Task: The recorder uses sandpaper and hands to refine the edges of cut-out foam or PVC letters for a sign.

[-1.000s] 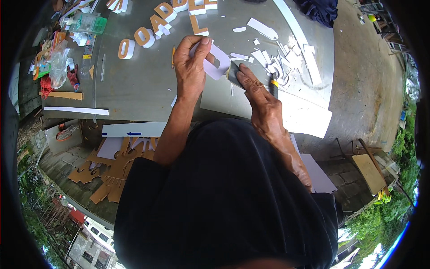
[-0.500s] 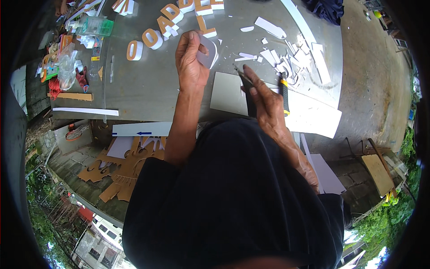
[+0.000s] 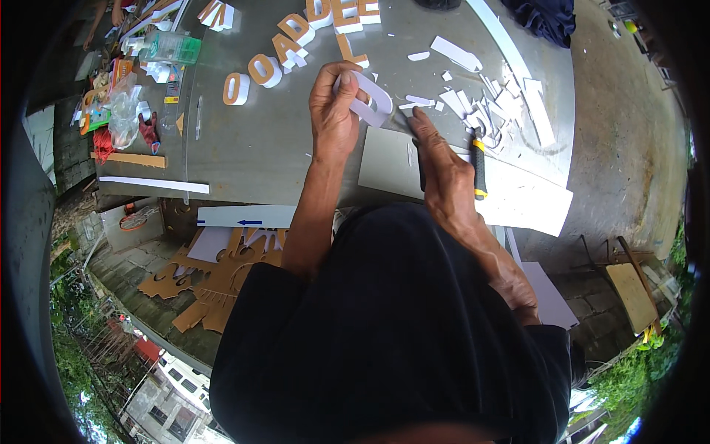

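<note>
My left hand is closed on a white oval cut-out letter with an opening in its middle, held raised over the table. Thumb and fingers pinch its left side. My right hand is wrapped round a dark-handled knife, whose blade points up and left at the lower right edge of the cut-out letter. Blade and letter look close together; whether they touch I cannot tell. Under the right hand lies a grey-white sheet. Beside that hand rests a black and yellow tool handle.
Brown-faced white block letters stand at the far side of the grey table. White offcuts lie scattered at right, near a long white strip. A green bottle and bags crowd the left edge. Brown cut-out boards lie below.
My left hand has turned the cut-out letter so its face and opening show. The knife in my right hand has come up against or close to its lower right edge. The view has shifted slightly.
</note>
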`<act>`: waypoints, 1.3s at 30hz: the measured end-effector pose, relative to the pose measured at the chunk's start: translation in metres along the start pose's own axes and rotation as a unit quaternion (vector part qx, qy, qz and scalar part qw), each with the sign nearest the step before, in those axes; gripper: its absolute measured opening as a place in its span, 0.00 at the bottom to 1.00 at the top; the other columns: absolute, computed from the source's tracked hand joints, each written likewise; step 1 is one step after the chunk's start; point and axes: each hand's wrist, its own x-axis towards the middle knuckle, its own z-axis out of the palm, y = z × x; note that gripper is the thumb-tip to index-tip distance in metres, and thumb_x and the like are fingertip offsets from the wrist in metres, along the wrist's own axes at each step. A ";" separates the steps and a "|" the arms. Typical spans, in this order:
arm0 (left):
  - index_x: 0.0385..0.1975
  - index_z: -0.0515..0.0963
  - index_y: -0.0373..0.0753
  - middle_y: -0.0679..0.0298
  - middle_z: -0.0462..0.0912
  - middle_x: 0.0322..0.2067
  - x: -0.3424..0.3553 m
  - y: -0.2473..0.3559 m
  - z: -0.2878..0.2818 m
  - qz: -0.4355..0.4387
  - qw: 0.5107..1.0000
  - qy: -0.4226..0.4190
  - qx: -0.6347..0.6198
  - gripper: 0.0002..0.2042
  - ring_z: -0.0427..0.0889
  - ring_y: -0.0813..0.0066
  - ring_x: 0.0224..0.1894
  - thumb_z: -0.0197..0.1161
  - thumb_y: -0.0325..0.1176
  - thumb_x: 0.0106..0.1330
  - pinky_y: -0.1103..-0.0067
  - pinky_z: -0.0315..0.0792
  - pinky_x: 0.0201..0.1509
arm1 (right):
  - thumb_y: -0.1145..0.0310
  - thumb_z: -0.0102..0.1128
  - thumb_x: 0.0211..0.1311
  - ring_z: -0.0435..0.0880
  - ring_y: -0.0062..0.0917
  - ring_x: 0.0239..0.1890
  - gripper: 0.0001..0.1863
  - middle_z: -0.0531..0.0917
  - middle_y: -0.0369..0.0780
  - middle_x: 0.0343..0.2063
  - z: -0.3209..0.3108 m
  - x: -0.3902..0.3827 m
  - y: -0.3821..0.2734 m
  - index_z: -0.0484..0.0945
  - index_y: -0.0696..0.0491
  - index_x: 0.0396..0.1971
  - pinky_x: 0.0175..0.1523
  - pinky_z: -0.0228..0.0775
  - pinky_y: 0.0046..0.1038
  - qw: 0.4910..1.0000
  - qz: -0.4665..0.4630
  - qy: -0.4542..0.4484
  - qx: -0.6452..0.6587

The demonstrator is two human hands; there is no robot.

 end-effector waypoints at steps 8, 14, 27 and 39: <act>0.59 0.70 0.38 0.67 0.73 0.32 -0.013 0.010 0.032 0.001 0.972 -0.044 0.229 0.19 0.77 0.82 0.32 0.50 0.44 0.78 0.84 0.68 0.37 | 0.70 0.61 0.69 0.84 0.22 0.38 0.22 0.87 0.47 0.38 -0.008 0.020 -0.008 0.75 0.56 0.61 0.47 0.75 0.27 0.975 0.189 0.051 0.108; 0.54 0.74 0.32 0.67 0.79 0.30 -0.031 0.005 0.059 -0.060 0.998 -0.007 0.015 0.16 0.76 0.83 0.33 0.56 0.37 0.76 0.84 0.67 0.42 | 0.72 0.64 0.66 0.81 0.17 0.41 0.24 0.87 0.40 0.41 -0.003 0.010 0.004 0.74 0.58 0.61 0.49 0.74 0.22 0.938 0.227 0.137 0.224; 0.28 0.79 0.32 0.70 0.73 0.17 -0.050 0.000 0.065 -0.007 0.971 0.064 0.230 0.13 0.68 0.87 0.21 0.61 0.34 0.72 0.84 0.62 0.24 | 0.86 0.51 0.64 0.70 0.51 0.64 0.29 0.66 0.54 0.67 -0.003 0.028 0.006 0.66 0.58 0.66 0.62 0.74 0.38 0.999 0.050 0.015 0.010; 0.27 0.79 0.33 0.71 0.72 0.18 -0.025 0.011 0.038 0.025 0.992 0.060 0.104 0.11 0.65 0.87 0.21 0.62 0.32 0.72 0.83 0.58 0.25 | 0.77 0.47 0.74 0.82 0.38 0.57 0.24 0.79 0.50 0.58 -0.011 -0.001 0.021 0.67 0.51 0.68 0.58 0.75 0.33 0.991 0.120 0.061 -0.017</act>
